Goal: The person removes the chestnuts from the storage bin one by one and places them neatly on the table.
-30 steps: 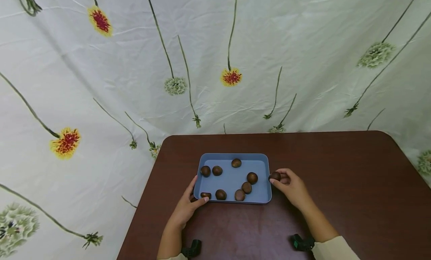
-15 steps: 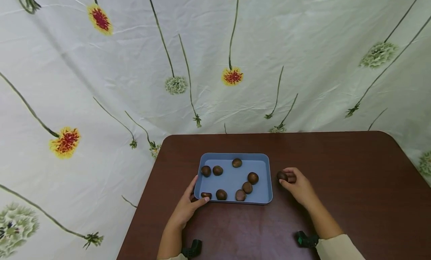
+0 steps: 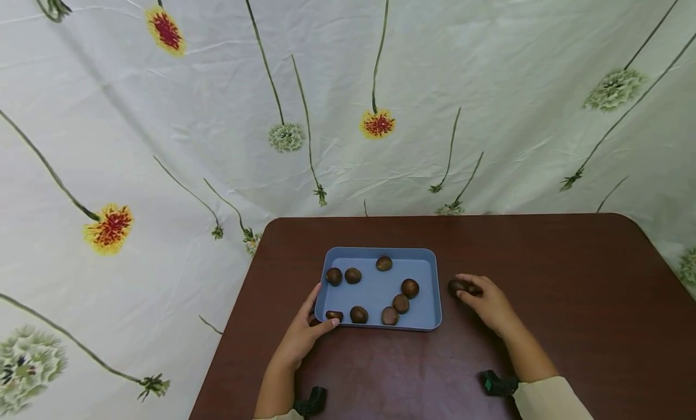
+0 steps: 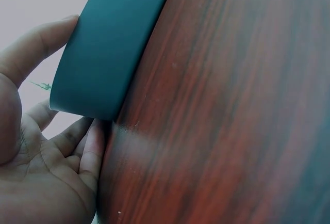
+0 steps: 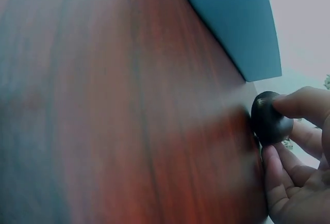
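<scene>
A blue tray lies on the table with several brown chestnuts in it, among them one chestnut near its right side. My left hand holds the tray's front left corner, thumb on the rim and the other fingers around the outside. To the right of the tray, my right hand pinches a dark chestnut between thumb and fingers, low at the tabletop. In the head view, the fingers partly cover that chestnut and a dark patch beside it that I cannot make out.
The dark red-brown wooden table extends far to the right of the tray. Behind it hangs a white cloth printed with flowers. A black device sits at the right wrist, and another device at the left.
My right hand has moved right, away from the tray's right edge, carrying the chestnut, and is now lower at the table. The left hand stays at the tray's corner.
</scene>
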{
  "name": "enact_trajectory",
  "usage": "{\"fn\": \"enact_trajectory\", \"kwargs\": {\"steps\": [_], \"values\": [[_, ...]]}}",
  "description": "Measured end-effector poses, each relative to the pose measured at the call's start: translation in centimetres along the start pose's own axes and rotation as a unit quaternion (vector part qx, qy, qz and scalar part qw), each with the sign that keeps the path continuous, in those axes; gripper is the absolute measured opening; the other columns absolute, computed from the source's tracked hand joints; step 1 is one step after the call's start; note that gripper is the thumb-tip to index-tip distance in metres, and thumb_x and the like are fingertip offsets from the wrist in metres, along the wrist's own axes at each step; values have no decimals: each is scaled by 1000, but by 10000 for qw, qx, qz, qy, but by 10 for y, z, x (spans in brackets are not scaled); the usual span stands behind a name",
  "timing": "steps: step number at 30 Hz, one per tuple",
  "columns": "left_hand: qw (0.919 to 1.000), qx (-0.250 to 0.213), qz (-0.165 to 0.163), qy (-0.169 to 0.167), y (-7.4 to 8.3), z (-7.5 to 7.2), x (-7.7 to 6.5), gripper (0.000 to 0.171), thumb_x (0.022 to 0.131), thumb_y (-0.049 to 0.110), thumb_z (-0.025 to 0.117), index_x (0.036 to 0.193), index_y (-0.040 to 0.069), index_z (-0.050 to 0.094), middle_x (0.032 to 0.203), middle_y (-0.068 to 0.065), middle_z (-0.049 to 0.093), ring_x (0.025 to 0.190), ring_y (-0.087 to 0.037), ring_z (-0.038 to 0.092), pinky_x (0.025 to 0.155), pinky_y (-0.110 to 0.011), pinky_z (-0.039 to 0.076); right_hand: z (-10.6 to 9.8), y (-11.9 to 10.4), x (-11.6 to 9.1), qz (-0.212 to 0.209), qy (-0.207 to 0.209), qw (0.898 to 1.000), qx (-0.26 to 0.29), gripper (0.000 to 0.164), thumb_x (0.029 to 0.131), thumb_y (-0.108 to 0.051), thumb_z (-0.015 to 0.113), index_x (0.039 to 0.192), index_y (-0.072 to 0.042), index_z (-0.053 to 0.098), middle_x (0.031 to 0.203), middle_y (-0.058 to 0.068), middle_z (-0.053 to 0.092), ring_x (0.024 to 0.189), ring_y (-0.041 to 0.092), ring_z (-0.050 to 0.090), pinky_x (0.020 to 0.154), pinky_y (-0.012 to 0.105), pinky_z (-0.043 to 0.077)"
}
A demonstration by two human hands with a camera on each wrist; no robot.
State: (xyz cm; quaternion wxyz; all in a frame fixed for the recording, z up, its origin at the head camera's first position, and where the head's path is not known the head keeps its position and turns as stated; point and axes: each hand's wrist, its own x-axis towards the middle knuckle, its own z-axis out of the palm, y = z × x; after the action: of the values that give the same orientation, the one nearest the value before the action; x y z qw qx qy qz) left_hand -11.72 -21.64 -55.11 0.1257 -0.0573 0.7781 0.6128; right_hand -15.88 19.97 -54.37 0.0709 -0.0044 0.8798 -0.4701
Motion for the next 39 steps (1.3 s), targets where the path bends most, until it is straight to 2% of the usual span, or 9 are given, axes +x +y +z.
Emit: {"fn": "enact_trajectory", "kwargs": {"steps": [5, 14, 20, 24, 32, 35, 39], "values": [[10000, -46, 33, -3, 1, 0, 0, 95, 88, 26, 80, 162, 36, 21, 163, -13, 31, 131, -33, 54, 96, -41, 48, -2, 1, 0, 7, -78, 9999, 143, 46, 98, -20, 68, 142, -10, 58, 132, 19, 56, 118, 36, 57, 86, 34, 47], [10000, -43, 62, -18, -1, 0, 0, 96, 89, 25, 79, 163, 35, 19, 163, -14, 30, 131, -34, 54, 96, -40, 49, 0, 3, -1, 61, -125, 9998, 146, 49, 98, -20, 68, 144, -10, 56, 129, 19, 56, 110, 32, 59, 85, 34, 48], [10000, 31, -50, -26, -3, -1, 2, 99, 88, 31, 80, 163, 35, 17, 164, -13, 29, 135, -35, 51, 100, -46, 47, 0, 0, -4, 210, -173, 9993, 270, 55, 98, -25, 68, 147, -7, 51, 136, 21, 53, 113, 33, 58, 86, 35, 48], [9999, 75, -94, 0, -4, -2, 2, 99, 87, 33, 81, 163, 37, 17, 165, -11, 28, 137, -36, 49, 102, -49, 46, 0, -1, -5, 285, -165, 9987, 396, 57, 98, -26, 69, 148, -6, 50, 140, 22, 51, 116, 34, 57, 89, 36, 48], [9999, 102, -96, 16, -4, -2, 2, 99, 87, 34, 81, 162, 38, 17, 165, -11, 28, 137, -36, 49, 102, -49, 46, 0, 1, -3, 287, -114, 9978, 591, 61, 99, -29, 66, 150, -4, 44, 144, 25, 52, 131, 38, 51, 104, 48, 44], [9999, 102, -85, 10, -4, -2, 2, 99, 87, 34, 81, 162, 39, 18, 165, -10, 27, 138, -36, 49, 102, -50, 45, -1, 2, -3, 271, -51, 9976, 629, 60, 100, -30, 66, 150, -5, 45, 144, 23, 52, 132, 37, 51, 104, 43, 44], [9999, 91, -76, -5, -4, -2, 3, 98, 87, 34, 81, 161, 40, 18, 165, -10, 26, 137, -35, 49, 102, -49, 46, -2, 4, -4, 193, 57, 9976, 666, 58, 100, -34, 65, 149, -6, 47, 144, 22, 53, 133, 35, 51, 99, 26, 44]]}}
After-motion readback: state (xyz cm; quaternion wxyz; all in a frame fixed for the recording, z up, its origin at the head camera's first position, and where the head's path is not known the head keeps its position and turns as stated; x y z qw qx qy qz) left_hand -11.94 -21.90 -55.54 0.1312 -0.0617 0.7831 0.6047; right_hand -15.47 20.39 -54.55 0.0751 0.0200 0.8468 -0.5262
